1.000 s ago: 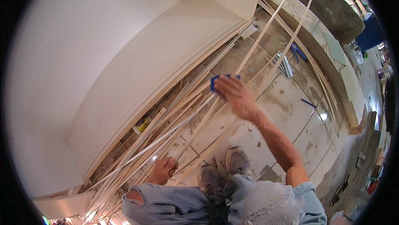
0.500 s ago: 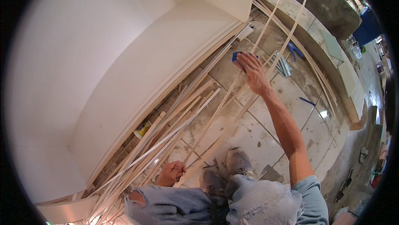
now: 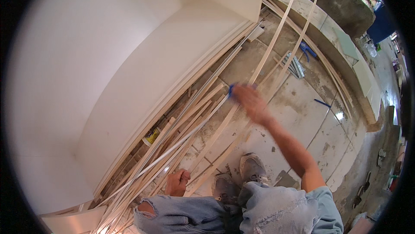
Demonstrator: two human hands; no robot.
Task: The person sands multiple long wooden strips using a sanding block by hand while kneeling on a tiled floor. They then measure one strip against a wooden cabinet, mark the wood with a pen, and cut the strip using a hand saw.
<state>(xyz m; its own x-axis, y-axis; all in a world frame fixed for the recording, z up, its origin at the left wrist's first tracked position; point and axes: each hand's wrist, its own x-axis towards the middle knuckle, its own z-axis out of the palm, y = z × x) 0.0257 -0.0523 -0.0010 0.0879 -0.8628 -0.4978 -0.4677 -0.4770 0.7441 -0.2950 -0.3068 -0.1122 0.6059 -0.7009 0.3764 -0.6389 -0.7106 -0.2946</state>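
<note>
A long, thin wooden strip (image 3: 274, 36) slants from the far top toward my lap. Its near end meets my left hand (image 3: 177, 182), a fist beside my knee that is closed on it. My right hand (image 3: 250, 101), smeared by motion, presses down over the strip around its middle. Between its fingers and the strip is a small blue block (image 3: 232, 90), mostly hidden. A second wooden strip (image 3: 308, 22) runs roughly alongside to the right, passing under my right forearm.
A bundle of wooden strips (image 3: 203, 104) and a white rod (image 3: 186, 138) lie along a large white cabinet panel (image 3: 142, 61). A yellow container (image 3: 151, 136) sits beside them. Right are metal strips (image 3: 295, 66), a blue clamp (image 3: 308, 50), a blue pen-like stick (image 3: 322, 103) and a tiled ledge (image 3: 361, 76).
My right hand has slid along the strip toward me with the blue block, down and slightly left. The left hand stays closed in nearly the same place.
</note>
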